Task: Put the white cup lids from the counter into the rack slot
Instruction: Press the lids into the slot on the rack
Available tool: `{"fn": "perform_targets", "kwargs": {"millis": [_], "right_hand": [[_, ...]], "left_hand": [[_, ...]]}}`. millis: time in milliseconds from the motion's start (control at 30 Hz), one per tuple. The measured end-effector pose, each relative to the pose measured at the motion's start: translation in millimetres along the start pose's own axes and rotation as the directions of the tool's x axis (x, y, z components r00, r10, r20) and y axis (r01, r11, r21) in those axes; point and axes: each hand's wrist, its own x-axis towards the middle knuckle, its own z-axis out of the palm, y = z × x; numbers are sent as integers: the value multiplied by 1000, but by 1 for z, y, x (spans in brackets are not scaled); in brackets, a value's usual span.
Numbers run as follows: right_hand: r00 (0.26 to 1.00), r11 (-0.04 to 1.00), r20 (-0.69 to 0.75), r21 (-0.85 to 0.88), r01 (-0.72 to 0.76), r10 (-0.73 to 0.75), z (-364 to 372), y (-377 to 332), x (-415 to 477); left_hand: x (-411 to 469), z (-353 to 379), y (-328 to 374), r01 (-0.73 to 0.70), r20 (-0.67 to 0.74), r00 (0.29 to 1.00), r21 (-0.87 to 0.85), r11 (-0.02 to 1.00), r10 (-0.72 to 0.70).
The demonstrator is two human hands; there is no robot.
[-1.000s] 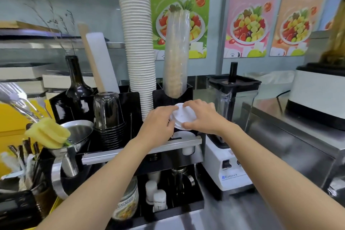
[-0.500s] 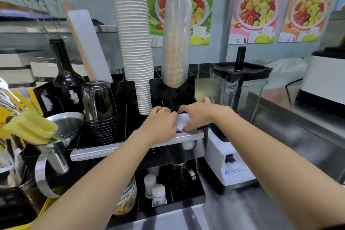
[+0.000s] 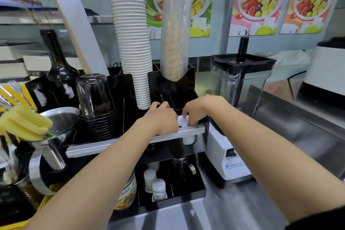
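Fruit posters [image 3: 259, 0] are lining the wall behind a crowded drinks station, where we are looking down on a black rack [image 3: 168, 87] standing on a steel bench [image 3: 291, 123]. We are seeing both of a person's bare hands reaching into the rack just behind its aluminium rail [image 3: 134, 141]. The left hand [image 3: 162, 119] is curling knuckles-up against the white cup lids [image 3: 182, 121], and the right hand [image 3: 196, 109] is arching over them from the other side, its fingers [image 3: 192, 120] pressing down on the lids' top edge. The lids are sitting between the two hands, low in the slot in front of the sleeve of clear cups [image 3: 175, 30], with only a small white patch showing. The fingers of both hands are bending closed around that stack, though we cannot tell how firmly the left is gripping. A tall column of white paper cups [image 3: 130, 30] is rising just left of the hands, with a stack of dark upturned cups [image 3: 95, 99] beside it. A blender [image 3: 239, 102] is standing immediately right of the rack, and a yellow sponge [image 3: 24, 123] is resting in a steel funnel [image 3: 61, 123] at far left
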Motion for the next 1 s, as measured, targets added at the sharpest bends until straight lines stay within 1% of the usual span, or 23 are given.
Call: {"fn": "perform_targets", "kwargs": {"millis": [167, 300, 400, 467, 533, 567, 600, 633, 667, 733, 800, 900, 1000], "right_hand": [[1000, 1000, 2, -24, -6, 6, 5, 2, 10], [1000, 1000, -22, -16, -14, 13, 5, 1, 11], [1000, 1000, 1, 20, 3, -3, 5, 2, 10], [1000, 997, -4, 66, 31, -31, 4, 5, 6], [997, 990, -52, 128, 62, -56, 0, 7, -4], [992, 988, -112, 134, 77, -62, -3, 9, -11], [978, 988, -201, 127, 85, -58, -5, 10, -18], [948, 987, -313, 126, 96, -52, -7, 11, -24], [904, 982, -426, 147, 121, -48, -9, 11, -31], [794, 944, -608, 246, 218, -25, -7, 7, -44], [670, 897, -742, 307, 318, 17, 2, -1, -56], [474, 841, -879, 297, 451, 56, 33, -21, -69], [325, 759, -944, 252, 601, 55, 74, -48, -74]], "left_hand": [[1, -5, 4, 20, 45, 999, 19, 1000, -20], [1, -8, 6, 18, 73, 997, 28, 999, -20], [0, -8, 7, 20, 77, 997, 60, 998, -24], [-2, -6, 7, 8, 20, 1000, 63, 998, -9], [-6, 0, 5, -18, -112, 993, 30, 999, 22], [-9, 1, 4, -31, -198, 980, -1, 1000, 31], [-13, 2, 2, -46, -287, 957, -36, 998, 34], [-18, 1, 0, -63, -373, 927, -69, 996, 33], [-25, -1, -1, -79, -450, 893, -101, 992, 26], [-43, -5, -3, -98, -572, 820, -179, 979, -22], [-68, -3, -5, -94, -650, 753, -262, 961, -103], [-111, 11, -7, -78, -696, 689, -348, 934, -202], [-154, 34, -11, -26, -664, 646, -512, 858, -376]]}}
